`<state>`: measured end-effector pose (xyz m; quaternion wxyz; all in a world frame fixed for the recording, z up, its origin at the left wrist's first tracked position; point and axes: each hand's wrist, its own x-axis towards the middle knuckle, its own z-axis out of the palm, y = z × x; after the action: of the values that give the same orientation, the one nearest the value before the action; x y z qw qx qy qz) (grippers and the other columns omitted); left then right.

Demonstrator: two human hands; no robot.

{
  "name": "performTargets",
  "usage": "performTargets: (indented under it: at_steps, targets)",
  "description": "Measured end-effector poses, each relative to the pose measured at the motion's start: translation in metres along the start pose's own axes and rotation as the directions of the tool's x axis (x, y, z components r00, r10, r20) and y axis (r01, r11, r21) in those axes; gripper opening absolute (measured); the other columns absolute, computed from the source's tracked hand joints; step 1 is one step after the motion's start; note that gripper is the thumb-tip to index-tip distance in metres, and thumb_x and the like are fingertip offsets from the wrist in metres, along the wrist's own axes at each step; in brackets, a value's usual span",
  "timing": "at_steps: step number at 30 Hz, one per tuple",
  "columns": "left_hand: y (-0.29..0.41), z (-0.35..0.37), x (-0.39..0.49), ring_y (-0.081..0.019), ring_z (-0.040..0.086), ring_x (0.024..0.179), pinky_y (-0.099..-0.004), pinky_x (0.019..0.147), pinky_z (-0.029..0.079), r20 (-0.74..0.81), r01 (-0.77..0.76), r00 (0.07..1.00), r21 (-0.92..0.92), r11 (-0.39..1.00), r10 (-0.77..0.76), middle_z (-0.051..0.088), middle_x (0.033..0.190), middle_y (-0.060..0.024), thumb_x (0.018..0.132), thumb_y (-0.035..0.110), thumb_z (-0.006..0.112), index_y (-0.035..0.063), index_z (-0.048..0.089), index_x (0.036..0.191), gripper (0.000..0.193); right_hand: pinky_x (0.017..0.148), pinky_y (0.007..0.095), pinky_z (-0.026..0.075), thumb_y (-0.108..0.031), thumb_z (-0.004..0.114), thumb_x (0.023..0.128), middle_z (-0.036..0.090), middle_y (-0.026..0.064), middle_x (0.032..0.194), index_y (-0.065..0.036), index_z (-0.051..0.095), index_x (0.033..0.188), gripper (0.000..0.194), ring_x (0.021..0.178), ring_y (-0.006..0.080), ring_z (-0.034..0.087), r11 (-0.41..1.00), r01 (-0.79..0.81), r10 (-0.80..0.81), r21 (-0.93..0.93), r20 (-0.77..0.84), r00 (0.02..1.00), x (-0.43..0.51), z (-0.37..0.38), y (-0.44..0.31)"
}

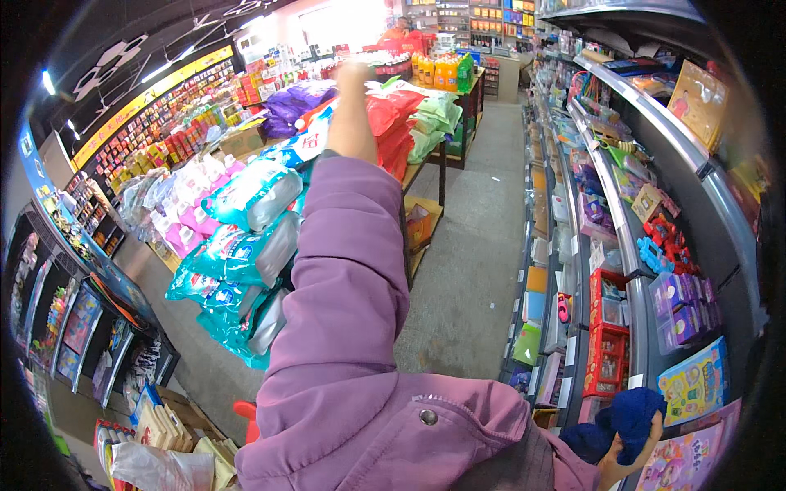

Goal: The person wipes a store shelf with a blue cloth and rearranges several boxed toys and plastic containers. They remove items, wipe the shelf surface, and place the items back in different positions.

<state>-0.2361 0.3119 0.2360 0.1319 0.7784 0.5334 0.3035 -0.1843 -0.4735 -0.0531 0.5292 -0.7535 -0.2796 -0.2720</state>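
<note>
My left hand (353, 77) is stretched far forward on a purple-sleeved arm (344, 264). It is blurred, so its fingers do not show clearly. Below and around it in the view lie red plastic packs (390, 126), stacked next to light green packs (435, 116). Teal plastic packs (236, 255) are piled left of the sleeve. At the lower right, my right hand (642, 457) grips a dark blue knitted fabric item (638, 417), close to the shelf edge. A boxed toy set (694, 380) stands just beyond that hand.
Shelves of toys and stationery (577, 245) line the right side. A grey floor aisle (470, 245) runs between them and the display table (424, 166). Pink bottles (190, 218) and orange drink bottles (439, 72) stand on tables. A person (402, 27) is far back.
</note>
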Motion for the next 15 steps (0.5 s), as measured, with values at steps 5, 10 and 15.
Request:
performTargets:
  at_steps: [5,10,15]
  targets:
    - [-0.095,-0.018,0.079,-0.0232,0.071,0.064,-0.0418,0.052,0.053,0.298,0.426,0.890,-0.273,0.862,-0.345,0.074,0.082,-0.0120,0.089,0.018,0.057,0.0071,0.069,0.086,0.017,0.101,0.0355,0.044,0.003,0.068,0.085,0.057,0.0212,0.128,0.000,0.049,0.136,0.054,0.114,0.0274,0.058,0.997,-0.047,0.045,-0.055,-0.040,0.998,0.002,0.010,-0.036]
    - [-0.097,-0.015,0.077,-0.0221,0.070,0.065,-0.0399,0.053,0.052,0.289,0.384,0.910,-0.312,0.869,-0.299,0.074,0.082,-0.0117,0.090,0.019,0.054,0.0075,0.069,0.091,0.019,0.102,0.0351,0.045,0.001,0.071,0.084,0.056,0.0218,0.130,0.005,0.047,0.136,0.058,0.114,0.0282,0.058,0.985,-0.032,0.025,-0.168,-0.040,0.999,0.007,0.008,-0.052]
    - [-0.057,-0.023,0.072,-0.0210,0.070,0.065,-0.0380,0.054,0.051,0.250,0.217,0.956,-0.258,0.941,-0.152,0.074,0.082,-0.0114,0.091,0.020,0.052,0.0079,0.068,0.096,0.021,0.103,0.0397,0.041,-0.015,0.066,0.087,0.052,0.0169,0.136,0.001,0.049,0.137,0.055,0.120,0.0304,0.052,0.952,-0.042,0.006,-0.303,-0.118,0.993,0.002,0.011,-0.039]
